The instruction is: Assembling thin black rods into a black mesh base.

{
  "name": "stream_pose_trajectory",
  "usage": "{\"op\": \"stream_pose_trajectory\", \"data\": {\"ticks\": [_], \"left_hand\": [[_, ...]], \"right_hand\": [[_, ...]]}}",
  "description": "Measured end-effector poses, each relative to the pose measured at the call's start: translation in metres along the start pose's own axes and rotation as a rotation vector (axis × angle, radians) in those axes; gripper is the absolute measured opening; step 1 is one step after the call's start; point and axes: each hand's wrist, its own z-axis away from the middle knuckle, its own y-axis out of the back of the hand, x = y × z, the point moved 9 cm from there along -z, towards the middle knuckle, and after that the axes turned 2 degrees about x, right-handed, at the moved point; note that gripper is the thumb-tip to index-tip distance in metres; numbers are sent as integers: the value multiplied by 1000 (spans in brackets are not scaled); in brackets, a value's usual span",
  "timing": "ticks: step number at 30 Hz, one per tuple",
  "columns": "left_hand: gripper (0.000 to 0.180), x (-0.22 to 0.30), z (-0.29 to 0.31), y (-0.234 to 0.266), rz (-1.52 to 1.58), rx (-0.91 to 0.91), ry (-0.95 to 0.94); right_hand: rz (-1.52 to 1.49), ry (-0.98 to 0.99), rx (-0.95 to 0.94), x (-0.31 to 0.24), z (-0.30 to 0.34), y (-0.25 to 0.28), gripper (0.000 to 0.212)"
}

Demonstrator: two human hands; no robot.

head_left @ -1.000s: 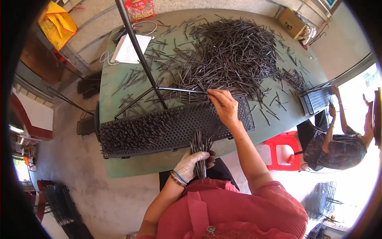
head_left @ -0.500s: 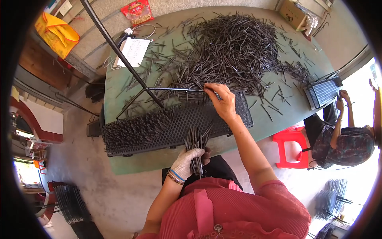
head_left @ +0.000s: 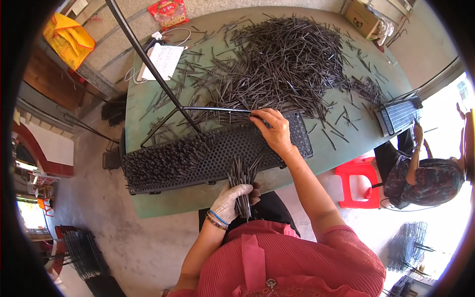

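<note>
My left hand [head_left: 228,202], in a pale work glove, is closed round an upright bundle of thin black strips [head_left: 242,180] near my waist. My bare right hand [head_left: 273,129] is over the perforated black board [head_left: 237,141], its fingers curled at the end of a black metal bar [head_left: 217,108]. A small dark piece shows between these fingers, but what they grip is partly hidden. Upright strips [head_left: 163,166] fill the board's left part densely; bare holes show in its middle and right. A long black pole [head_left: 143,57] rises from the bar to the upper left.
A large heap of loose black strips [head_left: 292,64] covers the green table's [head_left: 148,205] far side. Paper [head_left: 164,62], cables and a red packet [head_left: 169,14] lie at the far left. Another person [head_left: 418,180] works at the right near a red stool [head_left: 354,183].
My right hand has shifted slightly down, with its fingers more curled by the bar. The left hand keeps the bundle in nearly the same place. The whole view has shifted slightly left.
</note>
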Motion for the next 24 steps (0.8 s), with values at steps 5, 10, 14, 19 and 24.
{"op": "stream_pose_trajectory", "data": {"ticks": [5,10,14,19,24], "left_hand": [[28,1,1,0,0,6,-5],[28,4,4,-3,-4,30,-25],[29,3,3,-2,5,21,-28],[29,2,2,-3,-2,10,-21],[28,2,2,-1,4,1,-22]], "right_hand": [[15,19,-22,-3,0,0,17],[80,138,-33,-14,-5,1,17],[110,172,-28,-19,-6,1,15],[67,-18,-30,2,-4,-1,12],[85,94,-101,-11,-5,-4,11]]}}
